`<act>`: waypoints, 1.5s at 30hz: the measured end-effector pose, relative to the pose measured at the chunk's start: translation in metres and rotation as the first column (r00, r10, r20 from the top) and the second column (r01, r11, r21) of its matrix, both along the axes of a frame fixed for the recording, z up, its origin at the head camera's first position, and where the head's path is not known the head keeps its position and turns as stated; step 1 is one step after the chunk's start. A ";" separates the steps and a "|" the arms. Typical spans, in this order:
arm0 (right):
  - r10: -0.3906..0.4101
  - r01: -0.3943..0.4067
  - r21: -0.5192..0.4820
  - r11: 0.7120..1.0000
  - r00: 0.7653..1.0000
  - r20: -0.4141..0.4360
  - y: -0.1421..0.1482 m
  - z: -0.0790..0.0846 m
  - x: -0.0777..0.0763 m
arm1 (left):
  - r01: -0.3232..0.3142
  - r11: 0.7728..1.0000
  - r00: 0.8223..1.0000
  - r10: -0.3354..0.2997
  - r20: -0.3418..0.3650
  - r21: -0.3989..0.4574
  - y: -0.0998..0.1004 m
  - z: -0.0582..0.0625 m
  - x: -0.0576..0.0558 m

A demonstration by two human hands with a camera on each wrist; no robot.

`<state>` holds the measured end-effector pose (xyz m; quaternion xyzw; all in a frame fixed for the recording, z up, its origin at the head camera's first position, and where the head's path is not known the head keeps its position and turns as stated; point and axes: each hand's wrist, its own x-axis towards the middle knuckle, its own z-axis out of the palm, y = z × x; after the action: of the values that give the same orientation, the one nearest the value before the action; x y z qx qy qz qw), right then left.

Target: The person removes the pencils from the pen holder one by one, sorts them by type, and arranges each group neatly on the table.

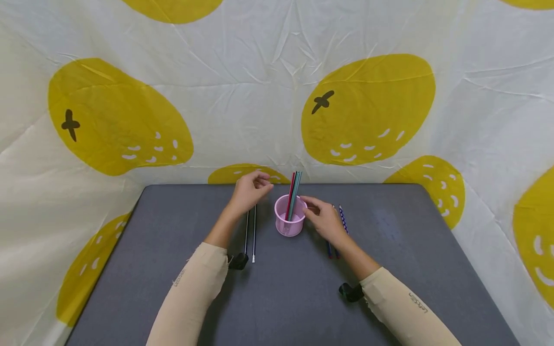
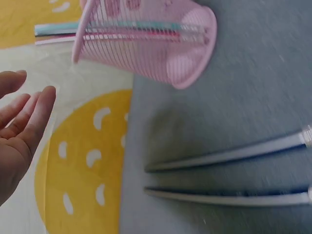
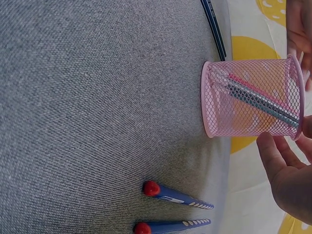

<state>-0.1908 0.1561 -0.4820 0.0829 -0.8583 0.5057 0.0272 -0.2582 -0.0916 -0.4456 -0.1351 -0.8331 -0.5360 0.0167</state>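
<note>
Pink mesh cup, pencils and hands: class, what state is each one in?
Pink mesh cup: upright, pencils inside.
Red and teal pencils: standing in the cup, leaning.
Two dark pencils: lying on the table, left of the cup.
Two red-ended blue pencils: lying on the table, right of the cup.
Left hand: raised, holding nothing.
Right hand: holding the cup near its rim.

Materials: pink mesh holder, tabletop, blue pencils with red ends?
Pink mesh holder: likely painted metal; thin crossing strands, smooth solid rim.
Tabletop: matte, probably fabric-covered; woven-looking grain.
Blue pencils: perhaps lacquered wood; smooth coloured barrels, rounded ends, but tips too indistinct to rule out plastic.
</note>
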 end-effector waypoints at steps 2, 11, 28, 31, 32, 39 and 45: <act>0.004 -0.004 0.005 1.000 1.000 0.002 0.000 0.000 0.000 | 0.017 1.000 1.000 -0.016 -0.010 0.021 0.007 0.002 -0.003; 0.004 -0.004 0.011 1.000 1.000 -0.005 0.002 0.000 -0.001 | 0.099 0.992 0.995 -0.099 0.004 0.077 0.034 0.004 -0.017; 0.004 -0.005 0.013 1.000 1.000 0.009 0.003 0.001 0.000 | 0.132 0.991 0.991 -0.132 0.006 0.029 0.063 0.001 -0.019; 0.003 -0.003 0.012 1.000 1.000 0.011 0.003 0.001 0.000 | 0.128 0.991 0.992 -0.128 0.006 0.034 0.064 0.000 -0.019; 0.003 -0.003 0.012 1.000 1.000 0.012 0.003 0.001 0.000 | 0.125 0.992 0.992 -0.125 0.004 0.031 0.064 0.000 -0.019; 0.010 -0.010 0.019 1.000 1.000 0.006 0.004 0.001 0.001 | 0.107 0.994 0.994 -0.107 -0.007 0.016 0.064 0.000 -0.016; 0.010 -0.010 0.021 1.000 1.000 0.004 0.004 0.002 0.002 | 0.078 0.997 0.997 -0.079 -0.018 -0.004 0.064 0.002 -0.013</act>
<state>-0.1888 0.1601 -0.4804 0.0866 -0.8631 0.4971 0.0219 -0.2714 -0.0281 -0.4438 -0.1725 -0.8279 -0.5337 0.0027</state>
